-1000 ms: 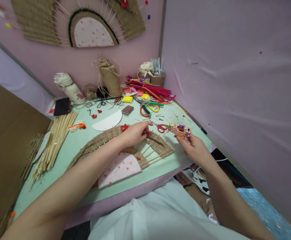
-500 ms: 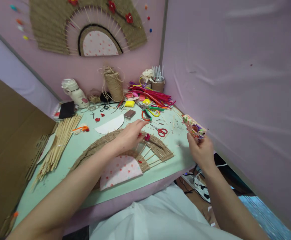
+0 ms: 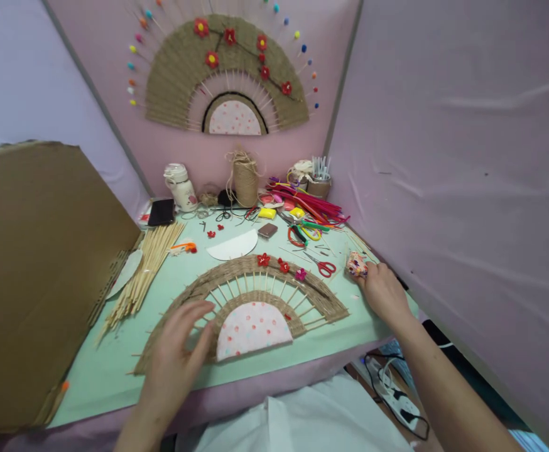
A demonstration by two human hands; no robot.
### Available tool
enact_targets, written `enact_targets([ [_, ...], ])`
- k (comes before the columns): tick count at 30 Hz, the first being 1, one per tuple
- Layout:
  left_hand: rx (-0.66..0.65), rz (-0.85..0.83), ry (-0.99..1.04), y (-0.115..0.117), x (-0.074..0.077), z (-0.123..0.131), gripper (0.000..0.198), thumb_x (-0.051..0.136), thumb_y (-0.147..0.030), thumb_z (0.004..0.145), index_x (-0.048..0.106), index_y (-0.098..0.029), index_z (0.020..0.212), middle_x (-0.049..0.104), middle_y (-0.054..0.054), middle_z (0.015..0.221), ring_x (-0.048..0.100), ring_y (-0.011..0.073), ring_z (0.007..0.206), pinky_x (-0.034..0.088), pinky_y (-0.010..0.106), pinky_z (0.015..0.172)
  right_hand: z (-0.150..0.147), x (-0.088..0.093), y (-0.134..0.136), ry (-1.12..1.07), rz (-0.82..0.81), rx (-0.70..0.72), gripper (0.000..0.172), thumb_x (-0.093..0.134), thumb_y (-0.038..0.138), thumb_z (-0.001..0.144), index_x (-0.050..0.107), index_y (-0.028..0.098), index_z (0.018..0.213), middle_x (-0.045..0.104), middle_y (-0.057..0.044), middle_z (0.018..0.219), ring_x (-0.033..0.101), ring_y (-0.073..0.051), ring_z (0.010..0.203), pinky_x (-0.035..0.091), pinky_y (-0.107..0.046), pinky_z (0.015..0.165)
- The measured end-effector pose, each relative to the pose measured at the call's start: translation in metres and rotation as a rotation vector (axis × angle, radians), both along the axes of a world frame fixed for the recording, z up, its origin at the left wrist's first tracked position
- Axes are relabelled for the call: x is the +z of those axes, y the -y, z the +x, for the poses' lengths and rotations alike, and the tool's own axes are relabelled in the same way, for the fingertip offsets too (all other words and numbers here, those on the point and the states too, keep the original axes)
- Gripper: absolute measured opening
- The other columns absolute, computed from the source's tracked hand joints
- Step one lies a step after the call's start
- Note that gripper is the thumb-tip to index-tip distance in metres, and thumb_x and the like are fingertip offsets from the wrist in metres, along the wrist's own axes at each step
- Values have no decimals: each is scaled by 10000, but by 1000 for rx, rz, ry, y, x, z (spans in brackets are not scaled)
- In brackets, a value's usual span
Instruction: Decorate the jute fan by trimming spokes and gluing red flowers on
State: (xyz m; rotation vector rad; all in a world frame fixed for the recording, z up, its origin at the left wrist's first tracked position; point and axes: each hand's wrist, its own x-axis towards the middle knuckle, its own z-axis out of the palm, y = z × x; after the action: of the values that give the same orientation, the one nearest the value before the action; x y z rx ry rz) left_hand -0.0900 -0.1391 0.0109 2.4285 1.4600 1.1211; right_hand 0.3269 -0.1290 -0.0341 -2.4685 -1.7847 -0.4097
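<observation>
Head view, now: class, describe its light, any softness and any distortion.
In the head view, the light looks soft, without harsh glare on the green tabletop; in the same head view, the left hand appears slightly blurred; also in the head view, the wall seams lean outward toward the top, suggesting wide-angle perspective.

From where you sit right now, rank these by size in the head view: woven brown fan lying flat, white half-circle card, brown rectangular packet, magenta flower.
Largest to smallest:
1. woven brown fan lying flat
2. white half-circle card
3. brown rectangular packet
4. magenta flower
</observation>
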Motion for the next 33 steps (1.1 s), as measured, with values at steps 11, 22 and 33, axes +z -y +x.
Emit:
enact_targets([
  [11, -250, 79, -13, 40, -34, 53, 193, 513, -139, 896, 648, -212, 1015, 674, 61, 1091, 564, 210, 1096, 370, 377, 926, -17, 41, 3, -128, 61, 167, 424, 570, 413, 865, 567, 136, 1187, 609, -180, 1095, 574, -342, 993, 447, -444, 804],
  [22, -200, 157, 107, 45, -55, 66, 166, 536, -156, 892, 670, -207, 974, 714, 51, 1007, 594, 203, 1051, 303, 380, 923, -95, 33, -42, -660, 197, 626, 177, 585, 255, 828, 597, 214, 1000, 673, -60, 989, 608, -223, 957, 454, -359, 845],
  [33, -203, 107, 108, 46, -61, 66, 164, 535, -181, 894, 672, -218, 976, 713, 55, 1019, 595, 211, 1069, 301, 383, 934, -94, 18, -43, -740, 167, 546, 278, 594, 242, 806, 544, 226, 1079, 687, -28, 933, 632, -208, 915, 460, -365, 840],
])
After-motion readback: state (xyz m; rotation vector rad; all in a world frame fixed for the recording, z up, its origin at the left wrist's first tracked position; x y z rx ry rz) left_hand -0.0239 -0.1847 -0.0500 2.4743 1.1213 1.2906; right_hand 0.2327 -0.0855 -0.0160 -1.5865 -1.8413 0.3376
